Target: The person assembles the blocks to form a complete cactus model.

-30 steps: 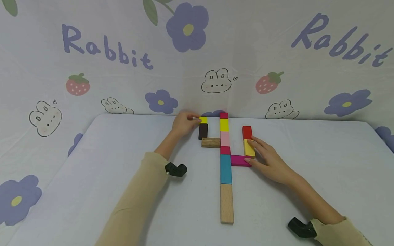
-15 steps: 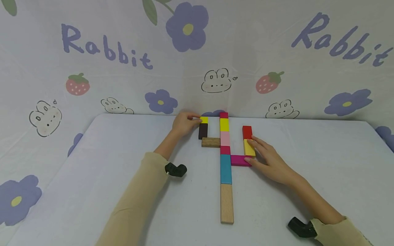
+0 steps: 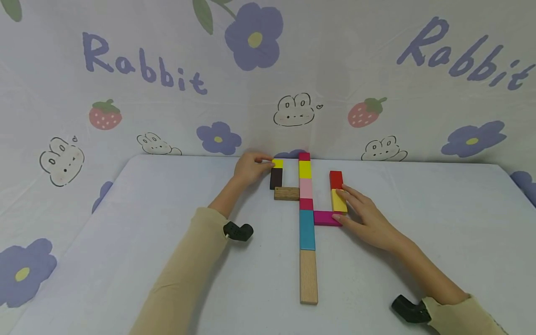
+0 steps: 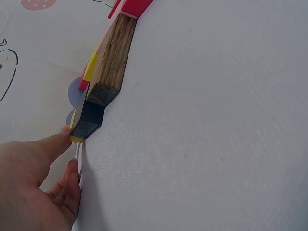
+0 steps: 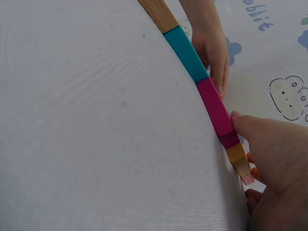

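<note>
At the far edge of the table, my left hand (image 3: 252, 167) pinches a small yellow block (image 3: 278, 164) by its left side, with part of the block hidden by the fingertips. This block lies against the far end of a dark brown block (image 3: 276, 178), which meets a wood-grain block (image 3: 286, 193). My right hand (image 3: 370, 222) lies beside the right branch, its fingers fairly straight. Its thumb touches a magenta block (image 3: 326, 218), and its fingertips rest on a second yellow block (image 3: 338, 202). Beyond that lies a red block (image 3: 336, 179).
A straight column of flat blocks runs between the hands. From near to far come a plain wooden block (image 3: 308, 277), a blue block (image 3: 307, 230), a crimson block (image 3: 306, 204), a pink block (image 3: 305, 188) and others. A printed cloth (image 3: 326, 60) hangs behind the table.
The small yellow block under my left fingers has shifted very slightly to the right, between the first frame and the middle one. My right hand and the other blocks keep their places.
</note>
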Demonstrator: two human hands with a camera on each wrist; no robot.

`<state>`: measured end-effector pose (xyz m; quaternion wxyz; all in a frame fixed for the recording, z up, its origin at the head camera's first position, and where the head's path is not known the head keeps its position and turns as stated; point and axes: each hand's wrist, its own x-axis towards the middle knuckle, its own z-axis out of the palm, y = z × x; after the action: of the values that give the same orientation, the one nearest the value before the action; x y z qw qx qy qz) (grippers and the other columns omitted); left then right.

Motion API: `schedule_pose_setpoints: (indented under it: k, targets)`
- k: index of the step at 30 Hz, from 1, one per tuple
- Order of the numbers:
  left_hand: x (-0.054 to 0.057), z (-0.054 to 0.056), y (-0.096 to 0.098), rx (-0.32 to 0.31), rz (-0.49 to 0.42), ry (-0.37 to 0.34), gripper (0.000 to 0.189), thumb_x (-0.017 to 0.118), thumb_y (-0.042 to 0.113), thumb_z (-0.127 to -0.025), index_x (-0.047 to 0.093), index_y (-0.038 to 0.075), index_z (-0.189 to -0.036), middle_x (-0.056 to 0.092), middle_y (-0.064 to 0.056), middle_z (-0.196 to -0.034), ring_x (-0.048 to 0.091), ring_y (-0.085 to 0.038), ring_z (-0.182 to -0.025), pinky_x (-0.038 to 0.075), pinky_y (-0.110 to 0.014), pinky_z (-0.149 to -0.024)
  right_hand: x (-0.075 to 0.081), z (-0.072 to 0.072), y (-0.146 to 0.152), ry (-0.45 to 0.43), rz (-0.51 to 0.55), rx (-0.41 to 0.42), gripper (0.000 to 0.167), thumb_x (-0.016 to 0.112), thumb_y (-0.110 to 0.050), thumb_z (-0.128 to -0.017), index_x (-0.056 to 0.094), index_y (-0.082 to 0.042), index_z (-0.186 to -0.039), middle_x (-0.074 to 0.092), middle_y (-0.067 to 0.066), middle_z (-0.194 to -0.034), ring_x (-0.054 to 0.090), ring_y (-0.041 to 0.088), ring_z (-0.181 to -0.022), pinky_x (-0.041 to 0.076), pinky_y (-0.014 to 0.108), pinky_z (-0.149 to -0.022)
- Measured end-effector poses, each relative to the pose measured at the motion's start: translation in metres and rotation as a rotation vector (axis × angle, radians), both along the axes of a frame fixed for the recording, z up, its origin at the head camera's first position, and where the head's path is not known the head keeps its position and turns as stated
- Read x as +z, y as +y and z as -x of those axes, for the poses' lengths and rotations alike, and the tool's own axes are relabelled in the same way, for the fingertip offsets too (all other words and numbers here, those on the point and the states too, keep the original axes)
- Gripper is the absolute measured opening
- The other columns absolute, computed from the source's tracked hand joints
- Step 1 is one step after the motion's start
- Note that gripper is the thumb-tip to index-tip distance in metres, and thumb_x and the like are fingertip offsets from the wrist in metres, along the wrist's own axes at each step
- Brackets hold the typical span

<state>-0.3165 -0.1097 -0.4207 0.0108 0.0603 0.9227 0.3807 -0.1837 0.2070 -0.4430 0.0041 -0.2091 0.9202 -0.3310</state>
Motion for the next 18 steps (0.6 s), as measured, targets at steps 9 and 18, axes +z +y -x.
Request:
schedule_pose_setpoints:
  k: [9,18]
  targets:
    - [0.0019,-0.0010,0.0003,-0.003,-0.020,-0.005,0.033,0.071,0.024,-0.102,0.075,0.008,-0.130,0.068,-0.014,-0.140,0.059,-0.032,-0.134,0.047,-0.045,-0.113,0.0004,0.0008,0.0007,0.001,-0.002,0.005,0.073,0.071,-0.028,-0.099,0.040,-0.004,-0.160,0.030,0.027,-0.168,0.027,0.053,-0.152,0.041,0.076,-0.109]
    - [0.0036,-0.0047,-0.0001,0.001,-0.074,-0.024,0.035,0.071,0.022,-0.102,0.073,0.005,-0.133,0.064,-0.018,-0.142,0.056,-0.034,-0.135,0.047,-0.046,-0.113,0.0015,0.0011,0.0006,-0.014,0.004,0.006,0.073,0.071,-0.028,-0.099,0.040,-0.004,-0.161,0.029,0.027,-0.168,0.026,0.053,-0.152,0.041,0.076,-0.109]
